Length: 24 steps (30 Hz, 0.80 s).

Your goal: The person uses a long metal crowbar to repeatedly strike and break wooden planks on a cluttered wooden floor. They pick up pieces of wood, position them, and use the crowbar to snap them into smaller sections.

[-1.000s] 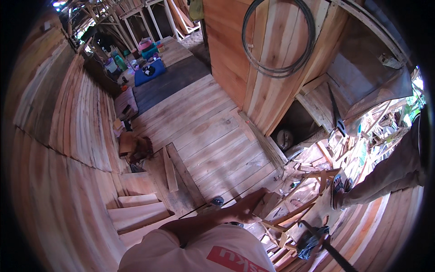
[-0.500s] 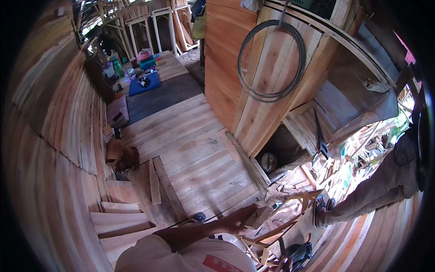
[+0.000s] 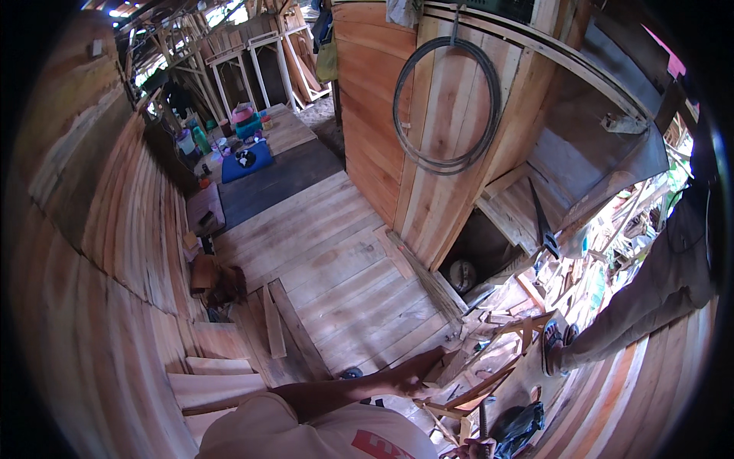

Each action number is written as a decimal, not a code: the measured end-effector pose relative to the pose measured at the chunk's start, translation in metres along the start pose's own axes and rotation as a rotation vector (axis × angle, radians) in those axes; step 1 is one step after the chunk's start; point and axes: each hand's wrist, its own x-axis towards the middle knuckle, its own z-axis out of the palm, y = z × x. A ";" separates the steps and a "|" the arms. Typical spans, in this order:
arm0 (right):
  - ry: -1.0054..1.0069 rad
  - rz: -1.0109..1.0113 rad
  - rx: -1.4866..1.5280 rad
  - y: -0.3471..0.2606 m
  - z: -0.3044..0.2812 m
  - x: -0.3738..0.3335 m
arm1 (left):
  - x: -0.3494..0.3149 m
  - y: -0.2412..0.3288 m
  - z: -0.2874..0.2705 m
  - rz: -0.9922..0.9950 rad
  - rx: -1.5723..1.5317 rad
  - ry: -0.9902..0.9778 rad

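My left arm reaches across to the right under a pale short sleeve. Its hand (image 3: 417, 378) closes on the near end of a piece of wood (image 3: 453, 367) low in the middle. By the lower edge, my right hand (image 3: 479, 447) is partly cut off, its fingers wrapped round a dark, narrow tool (image 3: 483, 419) that stands upright; its kind is unclear. Beside that hand lies a black plastic bag (image 3: 520, 430). A wooden frame of strips (image 3: 485, 386) lies just past the left hand.
Another person in brown trousers (image 3: 638, 329) and sandals stands at the right. Wood scraps (image 3: 497, 325) litter the ground. A handsaw (image 3: 544, 229) leans by a wooden cabinet (image 3: 371, 115) with a coiled hose (image 3: 397, 99). Loose boards (image 3: 218, 386) lie lower left on a plank floor (image 3: 329, 260).
The whole view has shifted slightly as my head turned. My left hand stays at the piece of wood. My right hand and the dark tool show a little more plainly.
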 end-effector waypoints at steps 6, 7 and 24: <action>-0.010 -0.027 0.045 0.004 -0.007 -0.005 | 0.001 0.013 0.000 -0.078 -0.069 -0.043; -0.012 -0.044 0.055 0.003 -0.009 -0.006 | 0.002 0.016 0.001 -0.078 -0.092 -0.037; 0.030 0.279 1.384 0.006 -0.007 -0.055 | -0.001 0.021 -0.038 -0.174 -0.125 -0.088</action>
